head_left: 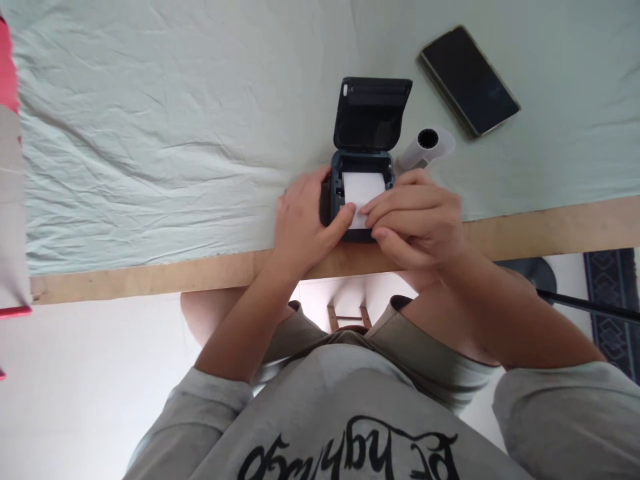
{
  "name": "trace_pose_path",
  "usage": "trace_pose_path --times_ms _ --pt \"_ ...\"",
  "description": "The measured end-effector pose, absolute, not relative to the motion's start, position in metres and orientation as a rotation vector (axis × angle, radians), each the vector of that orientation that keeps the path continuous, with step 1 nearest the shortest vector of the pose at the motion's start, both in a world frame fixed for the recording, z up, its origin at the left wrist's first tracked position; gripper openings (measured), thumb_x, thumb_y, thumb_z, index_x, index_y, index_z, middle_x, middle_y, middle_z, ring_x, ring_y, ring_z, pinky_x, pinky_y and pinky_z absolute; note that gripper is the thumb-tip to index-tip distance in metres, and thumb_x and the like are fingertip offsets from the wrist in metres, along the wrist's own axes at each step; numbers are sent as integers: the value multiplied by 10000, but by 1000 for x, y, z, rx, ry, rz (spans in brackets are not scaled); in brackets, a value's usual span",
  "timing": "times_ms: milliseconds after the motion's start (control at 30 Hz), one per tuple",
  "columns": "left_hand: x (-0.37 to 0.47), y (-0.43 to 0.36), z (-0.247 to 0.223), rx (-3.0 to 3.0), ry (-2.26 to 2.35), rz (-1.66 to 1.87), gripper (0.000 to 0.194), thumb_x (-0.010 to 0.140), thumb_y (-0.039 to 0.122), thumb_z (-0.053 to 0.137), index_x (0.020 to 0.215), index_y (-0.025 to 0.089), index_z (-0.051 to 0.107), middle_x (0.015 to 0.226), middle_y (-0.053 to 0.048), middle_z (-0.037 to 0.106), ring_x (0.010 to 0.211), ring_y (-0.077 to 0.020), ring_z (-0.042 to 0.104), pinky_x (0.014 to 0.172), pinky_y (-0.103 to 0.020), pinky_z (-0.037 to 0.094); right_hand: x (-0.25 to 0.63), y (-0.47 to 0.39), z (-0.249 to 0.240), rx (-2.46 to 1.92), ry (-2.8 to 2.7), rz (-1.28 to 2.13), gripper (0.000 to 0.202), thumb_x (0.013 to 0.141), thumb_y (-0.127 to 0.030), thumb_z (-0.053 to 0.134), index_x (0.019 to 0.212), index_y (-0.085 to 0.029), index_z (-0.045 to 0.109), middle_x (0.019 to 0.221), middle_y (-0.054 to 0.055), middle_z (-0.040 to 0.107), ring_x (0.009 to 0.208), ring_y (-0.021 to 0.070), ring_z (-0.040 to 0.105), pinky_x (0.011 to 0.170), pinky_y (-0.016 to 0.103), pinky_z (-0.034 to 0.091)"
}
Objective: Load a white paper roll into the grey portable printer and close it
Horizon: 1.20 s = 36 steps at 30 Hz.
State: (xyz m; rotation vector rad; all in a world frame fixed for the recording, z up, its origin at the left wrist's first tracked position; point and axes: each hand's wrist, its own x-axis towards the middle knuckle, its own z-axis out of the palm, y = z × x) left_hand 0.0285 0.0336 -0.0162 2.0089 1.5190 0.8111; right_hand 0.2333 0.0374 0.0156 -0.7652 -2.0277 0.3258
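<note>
A small dark portable printer (336,200) stands at the table's near edge with its lid (373,115) raised. White paper (364,187) lies in its bay and reaches over the front. My left hand (305,217) grips the printer's left side, its thumb resting on the paper. With fingers pinched together, my right hand (420,217) holds the paper's right edge near the front; the fingertips partly cover it. Just behind my right hand lies a white paper roll (414,152) with a dark core, its loose end curling out to the right.
A dark smartphone (470,80) in a case lies at the back right. Pale green wrinkled cloth (175,133) covers the table, leaving a wooden front edge (550,230) bare. A red and white object (10,167) stands at the far left.
</note>
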Motion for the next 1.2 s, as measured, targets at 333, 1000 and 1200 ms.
trace_pose_path --times_ms 333,1000,1200 --pt "25 34 -17 2057 1500 805 619 1009 646 526 1464 228 557 1425 -161 675 1339 -371 618 1178 -562 440 238 49 29 -1220 -1683 475 329 904 -84 570 1160 -289 586 1461 65 595 813 136 667 631 308 526" --pt "25 33 -14 2043 1484 776 621 1012 643 510 1468 222 535 1388 -161 671 1317 -373 617 1173 -547 423 233 50 31 -1258 -1684 508 385 946 -156 559 1278 -351 558 1361 40 589 1250 242 640 620 270 569" --pt "23 33 -15 2054 1464 795 628 1020 656 492 1469 219 539 1416 -166 659 1325 -362 613 1174 -533 421 236 46 34 -1230 -1669 464 187 916 -179 617 1079 -270 630 990 27 642 825 171 638 571 295 471"
